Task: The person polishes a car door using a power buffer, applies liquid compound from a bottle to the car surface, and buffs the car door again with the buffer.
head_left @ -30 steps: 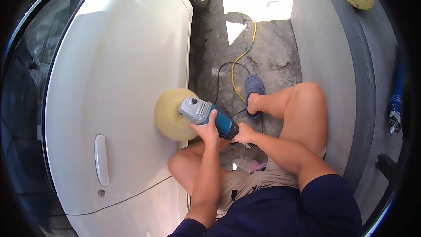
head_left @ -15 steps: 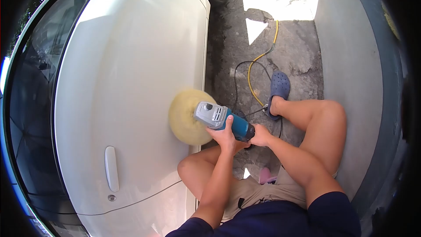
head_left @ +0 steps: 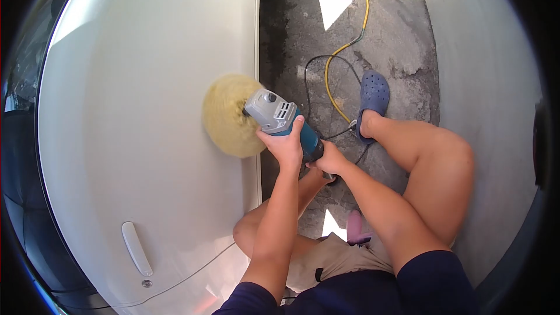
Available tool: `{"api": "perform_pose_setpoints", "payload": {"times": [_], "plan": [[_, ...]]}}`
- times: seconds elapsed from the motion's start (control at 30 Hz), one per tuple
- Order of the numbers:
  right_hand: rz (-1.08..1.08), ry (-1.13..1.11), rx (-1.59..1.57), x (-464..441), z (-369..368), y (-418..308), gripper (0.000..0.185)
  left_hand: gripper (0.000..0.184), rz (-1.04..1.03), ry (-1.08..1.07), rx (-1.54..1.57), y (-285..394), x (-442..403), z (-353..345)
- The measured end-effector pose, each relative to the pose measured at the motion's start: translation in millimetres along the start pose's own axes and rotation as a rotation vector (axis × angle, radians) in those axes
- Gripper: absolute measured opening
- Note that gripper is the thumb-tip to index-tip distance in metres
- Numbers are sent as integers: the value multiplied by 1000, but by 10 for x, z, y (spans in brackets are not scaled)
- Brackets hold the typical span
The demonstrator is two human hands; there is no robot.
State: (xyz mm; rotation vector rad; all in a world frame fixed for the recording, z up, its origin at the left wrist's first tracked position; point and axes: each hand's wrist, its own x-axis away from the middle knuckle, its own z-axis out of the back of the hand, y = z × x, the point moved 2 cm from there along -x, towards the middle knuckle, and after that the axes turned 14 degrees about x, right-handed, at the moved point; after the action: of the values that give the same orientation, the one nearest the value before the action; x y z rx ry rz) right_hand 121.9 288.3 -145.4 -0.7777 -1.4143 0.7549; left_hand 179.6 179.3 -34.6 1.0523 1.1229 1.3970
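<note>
My left hand wraps round the front of a blue and grey power polisher, just behind its metal head, thumb along its side. Farther back, my right hand grips the dark rear end of the same tool. A round, fluffy yellow polishing pad sits at the polisher's head, its edge blurred as if spinning. It lies against the pale car door, close to the lower edge of the panel. The fingers under the tool are partly hidden.
A door handle and a keyhole are on the car's side. Yellow cable and black cord lie on the rough concrete floor near a blue clog. A grey wall rises at the right.
Both hands have moved the polisher and pad along the door, away from the handle and toward the front wheel. My view has shifted too, so the handle now appears lower.
</note>
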Motion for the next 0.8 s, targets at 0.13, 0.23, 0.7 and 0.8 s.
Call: {"api": "perform_pose_setpoints", "payload": {"times": [0.13,0.23,0.7,0.8], "plan": [[-12,97,-45,-331,200,-206,71,100,-1,-29,-48,146,-385,-376],[22,130,-19,-378,396,-375,74,104,16,-42,-44,279,-499,-523],[55,-23,149,323,-80,-84,73,110,-33,-22,47,143,456,542],[82,-50,166,486,-217,-70,68,112,-40,10,70,146,625,712]]}}
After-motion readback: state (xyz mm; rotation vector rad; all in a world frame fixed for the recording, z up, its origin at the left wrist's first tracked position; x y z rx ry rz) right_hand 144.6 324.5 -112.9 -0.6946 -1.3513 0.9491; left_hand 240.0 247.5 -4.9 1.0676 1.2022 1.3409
